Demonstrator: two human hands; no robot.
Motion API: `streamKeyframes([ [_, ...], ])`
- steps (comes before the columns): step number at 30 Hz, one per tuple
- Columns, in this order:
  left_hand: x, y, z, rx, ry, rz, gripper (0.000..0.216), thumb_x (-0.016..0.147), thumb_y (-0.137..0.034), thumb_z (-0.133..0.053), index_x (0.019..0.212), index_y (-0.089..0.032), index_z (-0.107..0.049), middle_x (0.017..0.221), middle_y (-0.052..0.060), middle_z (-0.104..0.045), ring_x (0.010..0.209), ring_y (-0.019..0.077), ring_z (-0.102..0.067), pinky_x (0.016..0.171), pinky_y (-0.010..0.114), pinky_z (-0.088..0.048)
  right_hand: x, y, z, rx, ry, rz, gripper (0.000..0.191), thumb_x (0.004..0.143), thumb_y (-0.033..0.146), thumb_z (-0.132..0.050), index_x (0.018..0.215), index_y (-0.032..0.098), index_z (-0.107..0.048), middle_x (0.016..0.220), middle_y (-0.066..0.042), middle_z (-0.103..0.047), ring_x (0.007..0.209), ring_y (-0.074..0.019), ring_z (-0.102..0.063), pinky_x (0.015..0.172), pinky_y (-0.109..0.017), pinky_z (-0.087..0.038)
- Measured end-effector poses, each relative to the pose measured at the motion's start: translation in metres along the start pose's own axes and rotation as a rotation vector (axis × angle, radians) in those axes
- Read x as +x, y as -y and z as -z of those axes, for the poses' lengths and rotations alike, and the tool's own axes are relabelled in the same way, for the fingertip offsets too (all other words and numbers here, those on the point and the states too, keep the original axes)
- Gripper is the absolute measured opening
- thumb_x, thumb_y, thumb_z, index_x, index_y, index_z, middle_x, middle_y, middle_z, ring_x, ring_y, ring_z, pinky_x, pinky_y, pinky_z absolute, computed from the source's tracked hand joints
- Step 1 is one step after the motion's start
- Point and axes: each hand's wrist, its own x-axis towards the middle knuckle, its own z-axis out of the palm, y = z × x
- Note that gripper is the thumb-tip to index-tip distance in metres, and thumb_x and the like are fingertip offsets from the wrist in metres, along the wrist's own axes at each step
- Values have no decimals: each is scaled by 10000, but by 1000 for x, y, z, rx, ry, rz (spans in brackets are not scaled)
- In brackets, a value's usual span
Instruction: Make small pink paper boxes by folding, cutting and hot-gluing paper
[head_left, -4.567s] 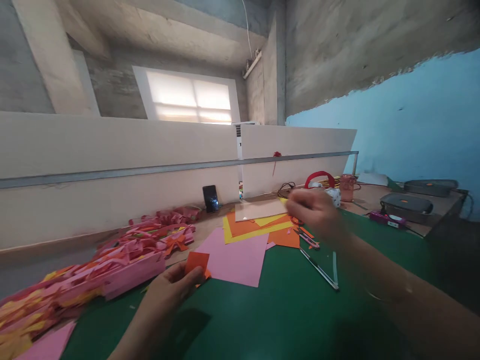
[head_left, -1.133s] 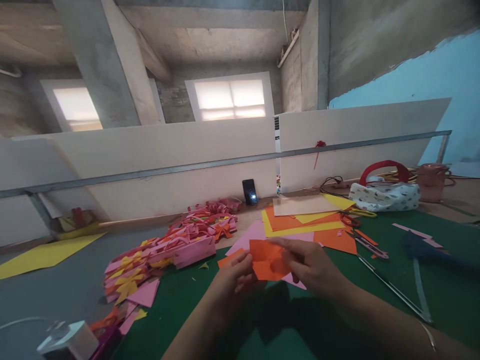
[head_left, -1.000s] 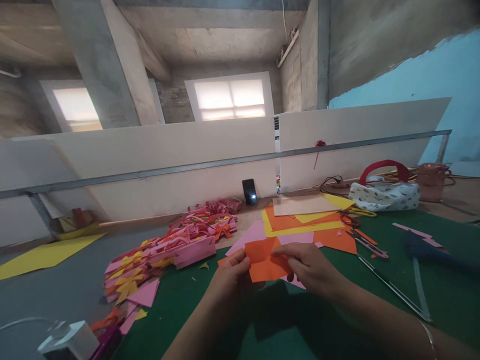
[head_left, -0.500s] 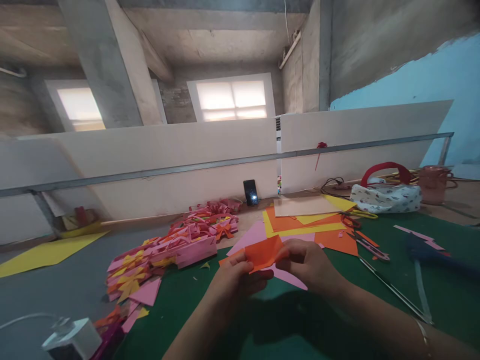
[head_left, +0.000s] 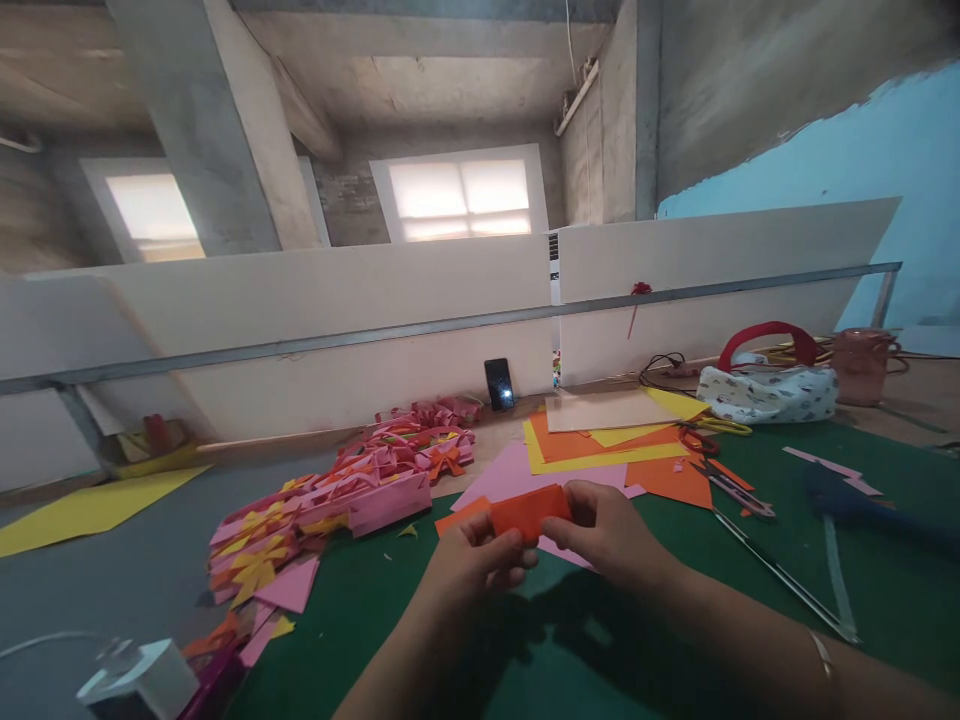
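A small piece of orange paper (head_left: 529,513), folded into a narrow strip, is held up between my two hands. My left hand (head_left: 480,550) pinches its left end between thumb and fingers. At the other end, my right hand (head_left: 611,530) grips it with the thumb in front and the fingers behind. Another bit of orange paper (head_left: 452,519) shows beyond my left hand. Behind the hands lies a pink sheet (head_left: 499,472) on the green mat (head_left: 360,640).
Pink, orange and yellow paper pieces (head_left: 390,500) lie heaped at left. Stacked coloured sheets (head_left: 577,455), scissors (head_left: 731,490) and a metal rod (head_left: 787,580) lie at right. A phone (head_left: 498,384) leans on the white panel. A white charger (head_left: 139,680) sits front left.
The orange paper has gone from a wider, opened piece to a narrower folded strip. My left thumb has shifted right along it. The camera view has moved slightly.
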Motion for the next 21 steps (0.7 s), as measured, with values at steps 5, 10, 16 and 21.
streamKeyframes([
  [5,-1,1,-2,40,16,-16,351,576,-278,-760,872,-113,-666,752,69,-673,593,121,-615,506,188,-441,2,-5,-3,111,-53,-52,147,697,230,-589,783,175,-484,649,22,-582,515,-108,-547,494,-231,-444],
  [10,-1,0,-1,151,35,-61,343,565,-341,-753,809,-115,-668,640,57,-640,572,133,-575,519,221,-420,2,-4,-1,142,-57,-86,347,655,184,-611,963,187,-451,529,90,-533,461,-104,-541,468,-217,-432],
  [16,1,-3,-1,404,-40,-161,207,582,-319,-721,615,-127,-653,504,-12,-563,475,89,-463,475,207,-316,-1,6,2,142,10,-92,292,630,174,-649,888,164,-512,556,69,-537,480,-89,-515,465,-207,-407],
  [21,3,2,0,210,12,-160,224,597,-323,-712,681,-150,-598,522,-30,-565,438,64,-435,443,183,-283,-4,9,0,288,74,-126,255,666,236,-651,880,155,-538,695,16,-597,597,-100,-557,527,-209,-407],
])
